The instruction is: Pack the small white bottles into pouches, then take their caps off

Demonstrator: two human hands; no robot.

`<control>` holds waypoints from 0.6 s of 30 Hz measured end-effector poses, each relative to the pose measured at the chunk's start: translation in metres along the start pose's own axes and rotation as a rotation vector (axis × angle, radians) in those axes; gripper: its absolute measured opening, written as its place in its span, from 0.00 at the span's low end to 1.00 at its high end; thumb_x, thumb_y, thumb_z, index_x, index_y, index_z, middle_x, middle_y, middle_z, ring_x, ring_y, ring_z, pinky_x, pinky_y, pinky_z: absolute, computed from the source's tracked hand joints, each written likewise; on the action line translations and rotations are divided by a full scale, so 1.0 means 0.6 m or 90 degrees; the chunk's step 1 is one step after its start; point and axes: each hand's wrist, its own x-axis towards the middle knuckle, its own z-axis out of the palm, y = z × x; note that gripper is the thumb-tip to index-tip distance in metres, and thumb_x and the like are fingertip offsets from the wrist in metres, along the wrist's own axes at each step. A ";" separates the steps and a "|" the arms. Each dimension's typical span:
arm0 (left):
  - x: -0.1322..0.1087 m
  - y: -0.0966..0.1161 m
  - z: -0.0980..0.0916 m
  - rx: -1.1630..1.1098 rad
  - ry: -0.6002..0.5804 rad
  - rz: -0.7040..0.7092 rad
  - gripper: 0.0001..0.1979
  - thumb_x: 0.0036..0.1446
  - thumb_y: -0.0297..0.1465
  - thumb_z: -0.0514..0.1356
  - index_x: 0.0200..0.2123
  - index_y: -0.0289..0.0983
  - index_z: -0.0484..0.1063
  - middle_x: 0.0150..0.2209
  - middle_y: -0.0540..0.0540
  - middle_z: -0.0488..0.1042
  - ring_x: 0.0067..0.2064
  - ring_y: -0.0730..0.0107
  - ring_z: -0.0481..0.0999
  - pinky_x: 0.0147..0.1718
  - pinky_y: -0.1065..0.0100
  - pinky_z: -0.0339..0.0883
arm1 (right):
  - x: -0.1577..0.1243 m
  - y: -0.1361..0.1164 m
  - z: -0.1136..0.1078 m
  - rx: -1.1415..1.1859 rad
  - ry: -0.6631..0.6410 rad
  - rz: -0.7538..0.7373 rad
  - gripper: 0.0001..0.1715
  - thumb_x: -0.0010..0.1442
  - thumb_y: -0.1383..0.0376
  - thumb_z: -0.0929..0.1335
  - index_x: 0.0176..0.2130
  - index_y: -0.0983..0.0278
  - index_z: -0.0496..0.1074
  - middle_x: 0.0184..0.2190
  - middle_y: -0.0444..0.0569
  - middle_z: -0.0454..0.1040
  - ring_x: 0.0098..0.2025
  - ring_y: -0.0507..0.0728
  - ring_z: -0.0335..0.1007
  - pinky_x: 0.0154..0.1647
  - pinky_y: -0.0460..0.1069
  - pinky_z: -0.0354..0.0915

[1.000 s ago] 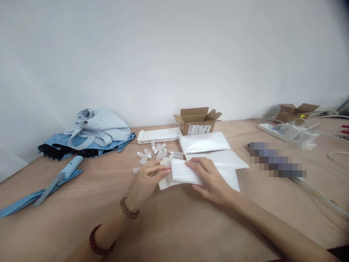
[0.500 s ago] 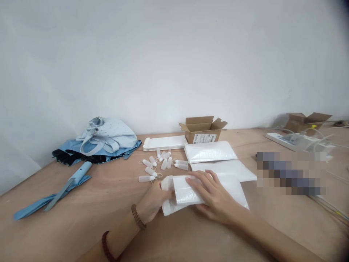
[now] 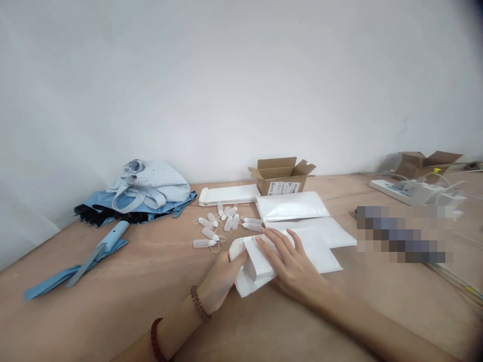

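Note:
A white padded envelope (image 3: 245, 281) is held at its left end by my left hand (image 3: 222, 279). That thumb is bent over the edge of the mouth, and the other fingers are hidden behind. My right hand (image 3: 292, 261) lies over the envelope's upper side, fingers pressed on a bent white layer (image 3: 260, 264); its thumb is out of sight. I cannot tell whether that layer is a second envelope or part of the same one. Just beyond lie more white padded envelopes (image 3: 294, 206). Several small translucent squeeze bottles (image 3: 209, 234) with thin loops are scattered left of them.
An open cardboard box (image 3: 283, 176) stands by the wall, beside a stack of white envelopes (image 3: 230, 194). On the left are a pale blue bag (image 3: 162, 183) and a blue umbrella (image 3: 113, 239). A power strip (image 3: 396, 191) with cables and another box (image 3: 426, 163) sit right.
My left hand and the envelope's mouth have shifted slightly right. The layer under my right fingers now bends up more at its left edge.

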 end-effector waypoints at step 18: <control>0.001 -0.002 -0.008 0.026 0.059 -0.037 0.17 0.51 0.45 0.61 0.23 0.36 0.69 0.20 0.49 0.70 0.22 0.71 0.68 0.17 0.72 0.59 | -0.002 -0.011 0.001 -0.041 0.051 0.015 0.27 0.56 0.77 0.57 0.55 0.70 0.63 0.46 0.60 0.71 0.50 0.65 0.64 0.54 0.67 0.50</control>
